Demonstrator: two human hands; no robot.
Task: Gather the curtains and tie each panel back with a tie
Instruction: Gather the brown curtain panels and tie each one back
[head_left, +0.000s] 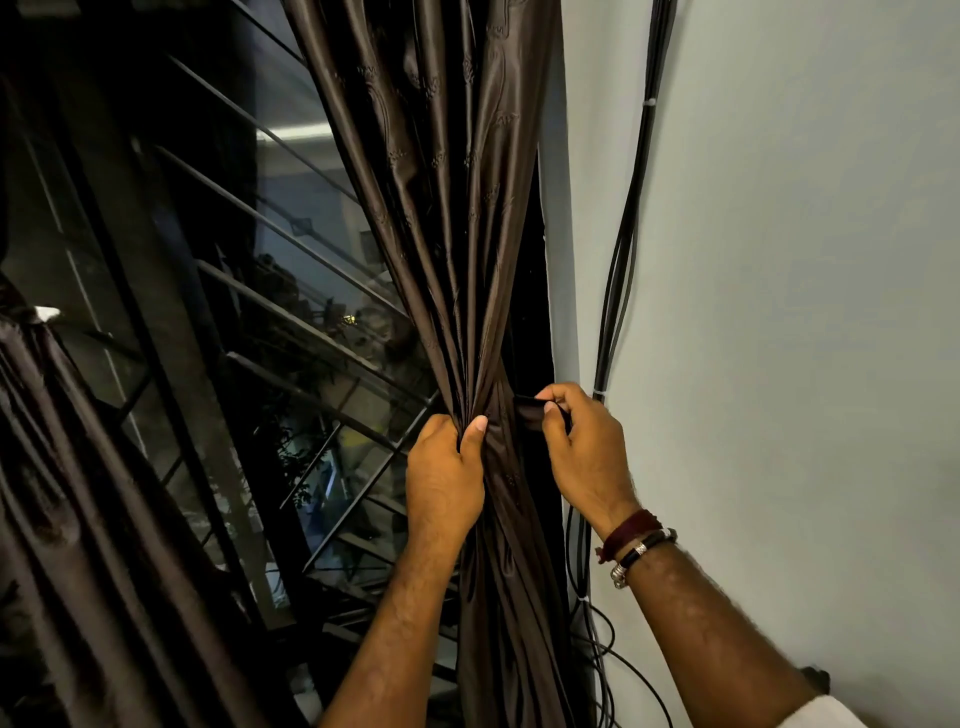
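Single head-worn view, close to the window.
It looks forward and slightly down at the gathered curtain (467, 260) beside the wall (779, 260).

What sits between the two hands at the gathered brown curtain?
In the head view, a narrow strip of the gathered brown satin curtain lies between the left hand and the right hand, which pinches a dark tie end.

A room in a home, at a window by night
Glossy dark brown curtain (441, 218) centre frame, black barred window grille (291, 322) left, bundled black cables (618, 291) down pale wall (805, 260) right
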